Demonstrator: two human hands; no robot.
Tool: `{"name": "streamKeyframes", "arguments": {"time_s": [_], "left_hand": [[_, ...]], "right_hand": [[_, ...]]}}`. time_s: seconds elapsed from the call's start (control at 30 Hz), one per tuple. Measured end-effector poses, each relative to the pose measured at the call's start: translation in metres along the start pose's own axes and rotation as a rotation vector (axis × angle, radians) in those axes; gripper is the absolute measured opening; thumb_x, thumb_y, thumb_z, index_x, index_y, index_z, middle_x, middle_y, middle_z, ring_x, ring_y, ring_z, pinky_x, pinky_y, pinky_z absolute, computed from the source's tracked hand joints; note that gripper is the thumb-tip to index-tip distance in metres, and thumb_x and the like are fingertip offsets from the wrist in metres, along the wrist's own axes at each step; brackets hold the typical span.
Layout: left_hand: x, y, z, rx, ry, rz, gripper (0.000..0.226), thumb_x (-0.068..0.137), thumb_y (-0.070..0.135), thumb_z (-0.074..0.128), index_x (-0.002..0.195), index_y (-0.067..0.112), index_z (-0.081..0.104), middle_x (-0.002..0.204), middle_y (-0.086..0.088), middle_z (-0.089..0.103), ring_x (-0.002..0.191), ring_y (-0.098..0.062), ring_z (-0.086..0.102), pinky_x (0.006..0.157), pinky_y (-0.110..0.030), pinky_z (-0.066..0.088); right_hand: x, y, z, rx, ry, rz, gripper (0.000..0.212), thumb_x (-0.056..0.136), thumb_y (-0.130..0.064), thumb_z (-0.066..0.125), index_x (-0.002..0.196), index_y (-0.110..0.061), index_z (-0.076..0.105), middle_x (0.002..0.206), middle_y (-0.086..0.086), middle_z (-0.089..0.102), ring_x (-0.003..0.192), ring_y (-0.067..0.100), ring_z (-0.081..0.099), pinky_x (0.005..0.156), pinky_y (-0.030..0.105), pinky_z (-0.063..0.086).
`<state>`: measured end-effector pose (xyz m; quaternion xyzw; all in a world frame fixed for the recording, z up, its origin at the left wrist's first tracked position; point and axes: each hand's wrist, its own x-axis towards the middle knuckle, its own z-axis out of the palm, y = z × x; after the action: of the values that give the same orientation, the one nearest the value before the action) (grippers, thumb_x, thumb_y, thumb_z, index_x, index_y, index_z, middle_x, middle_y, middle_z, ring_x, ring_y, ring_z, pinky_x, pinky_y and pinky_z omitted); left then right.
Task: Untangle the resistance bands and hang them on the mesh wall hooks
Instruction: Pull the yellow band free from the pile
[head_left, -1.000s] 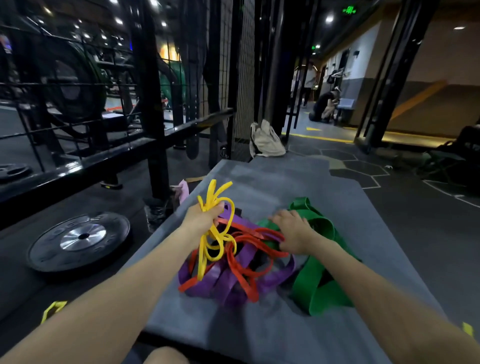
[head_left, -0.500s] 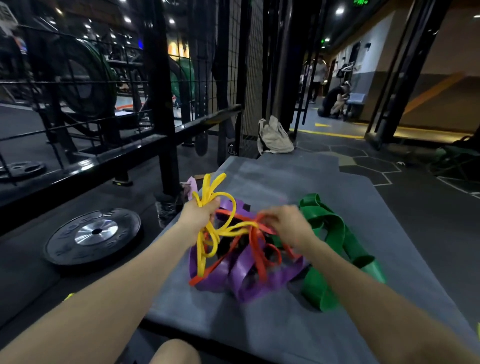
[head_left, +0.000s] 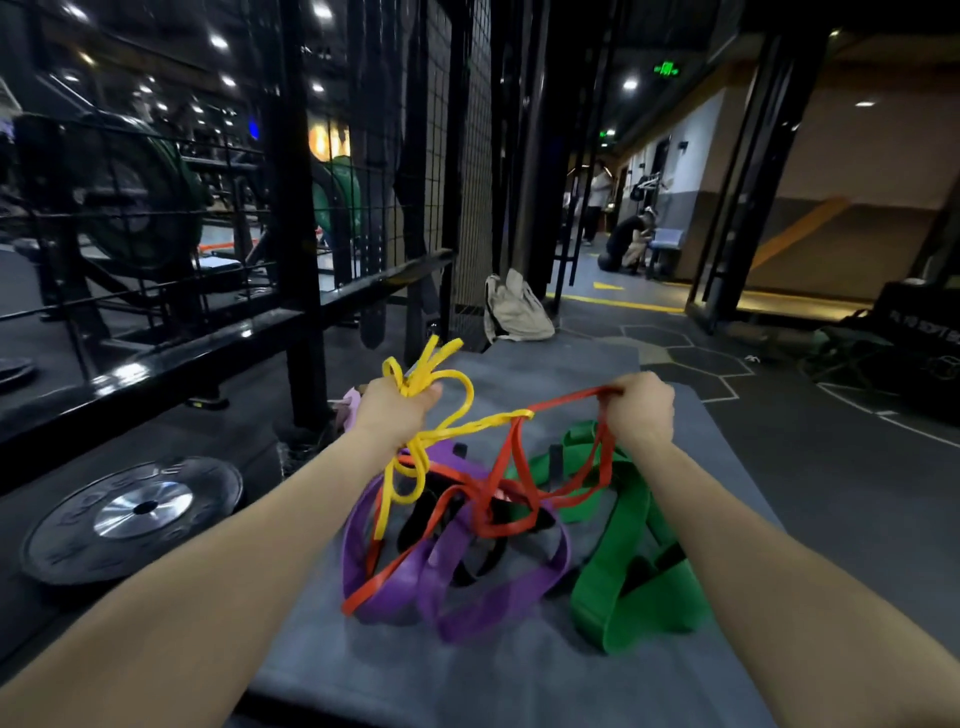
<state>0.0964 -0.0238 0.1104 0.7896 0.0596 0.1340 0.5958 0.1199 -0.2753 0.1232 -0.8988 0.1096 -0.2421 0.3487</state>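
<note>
Hands (head_left: 397, 410) grip bands (yellow (head_left: 457, 423), red (head_left: 566, 401)) — tangled.

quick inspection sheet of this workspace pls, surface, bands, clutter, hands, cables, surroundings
surface: grey mat on the dark gym floor.
job's things: yellow band hooked with the red band; purple band and green band heaped on the mat; none hung yet.
clutter: weight plate left of the mat; beige bag by the mesh wall.
grippers: left hand grips the yellow band; right hand grips the red band.
cables: nothing seen.
surroundings: black rack, people in the far corridor.
</note>
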Motion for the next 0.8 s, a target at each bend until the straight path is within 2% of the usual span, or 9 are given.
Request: {"name": "streamKeyframes", "arguments": {"time_s": [0.17,0.23,0.33,0.37,0.5,0.6,0.67,0.73,0.8], "left_hand": [[0.0,-0.009,-0.004,0.047,0.081,-0.007,0.037,0.085,0.033,0.064,0.057,0.016,0.049,0.059,-0.005,0.044,0.057,-0.022,0.04,0.058,-0.029,0.035],[-0.002,-0.009,-0.003,0.06,0.103,-0.02,0.035,0.086,0.034,0.063,0.059,0.016,0.05,0.057,-0.003,0.044,0.054,-0.021,0.04,0.053,-0.027,0.034],[-0.012,-0.008,0.018,0.0,0.026,0.009,0.023,0.088,0.028,0.061,0.073,0.012,0.055,0.055,-0.002,0.04,0.049,-0.017,0.036,0.044,-0.023,0.032],[-0.016,-0.008,0.025,-0.037,-0.009,0.023,0.021,0.09,0.025,0.059,0.076,0.009,0.057,0.054,-0.002,0.039,0.048,-0.016,0.035,0.045,-0.024,0.031],[-0.02,-0.016,0.03,-0.13,-0.031,0.013,0.032,0.091,0.022,0.059,0.062,0.015,0.047,0.054,-0.003,0.039,0.049,-0.018,0.035,0.051,-0.028,0.03],[-0.021,-0.025,0.025,-0.174,-0.041,-0.026,0.025,0.09,0.025,0.059,0.068,0.016,0.051,0.061,-0.005,0.044,0.052,-0.017,0.036,0.054,-0.028,0.031],[-0.02,-0.03,0.024,-0.19,-0.048,-0.039,0.028,0.091,0.025,0.059,0.065,0.016,0.049,0.058,-0.003,0.04,0.051,-0.018,0.034,0.054,-0.029,0.03],[-0.02,-0.031,0.023,-0.218,-0.048,-0.055,0.026,0.091,0.025,0.058,0.067,0.016,0.051,0.057,-0.001,0.039,0.052,-0.016,0.034,0.053,-0.028,0.03],[-0.02,-0.029,0.021,-0.246,-0.046,-0.069,0.019,0.092,0.025,0.057,0.076,0.014,0.055,0.06,-0.001,0.041,0.052,-0.014,0.035,0.051,-0.026,0.032]], "right_hand": [[0.01,0.03,-0.015,0.043,0.059,0.205,0.018,0.085,-0.002,0.055,0.079,0.002,0.07,0.078,0.019,0.065,0.071,0.034,0.063,0.061,0.034,0.05],[0.006,0.042,-0.012,-0.019,0.063,0.21,0.018,0.085,-0.002,0.054,0.076,0.003,0.068,0.075,0.019,0.064,0.068,0.033,0.062,0.06,0.034,0.05],[-0.009,0.05,0.005,-0.092,0.014,0.162,0.018,0.085,-0.006,0.052,0.087,0.0,0.069,0.089,0.023,0.067,0.083,0.038,0.065,0.07,0.04,0.052],[-0.015,0.052,0.011,-0.118,-0.025,0.126,0.02,0.086,-0.008,0.051,0.093,-0.004,0.069,0.093,0.023,0.067,0.088,0.039,0.064,0.074,0.04,0.051],[-0.037,0.068,0.018,-0.261,-0.31,-0.052,0.028,0.083,-0.014,0.061,0.11,-0.011,0.067,0.106,0.021,0.067,0.102,0.036,0.062,0.083,0.037,0.049],[-0.048,0.072,0.026,-0.301,-0.549,-0.213,0.063,0.076,-0.014,0.071,0.135,-0.011,0.048,0.136,0.011,0.054,0.125,0.025,0.05,0.102,0.028,0.038],[-0.057,0.062,0.037,-0.295,-0.621,-0.44,0.076,0.075,-0.018,0.073,0.141,-0.014,0.038,0.145,0.007,0.043,0.133,0.022,0.041,0.11,0.025,0.029],[-0.073,0.052,0.053,-0.214,-0.706,-0.677,0.073,0.073,-0.023,0.073,0.139,-0.018,0.042,0.14,0.004,0.048,0.128,0.017,0.045,0.111,0.028,0.033],[-0.094,0.043,0.064,-0.078,-0.789,-0.726,0.056,0.073,-0.022,0.072,0.126,-0.019,0.054,0.126,-0.001,0.06,0.113,0.01,0.054,0.098,0.023,0.043]]}}
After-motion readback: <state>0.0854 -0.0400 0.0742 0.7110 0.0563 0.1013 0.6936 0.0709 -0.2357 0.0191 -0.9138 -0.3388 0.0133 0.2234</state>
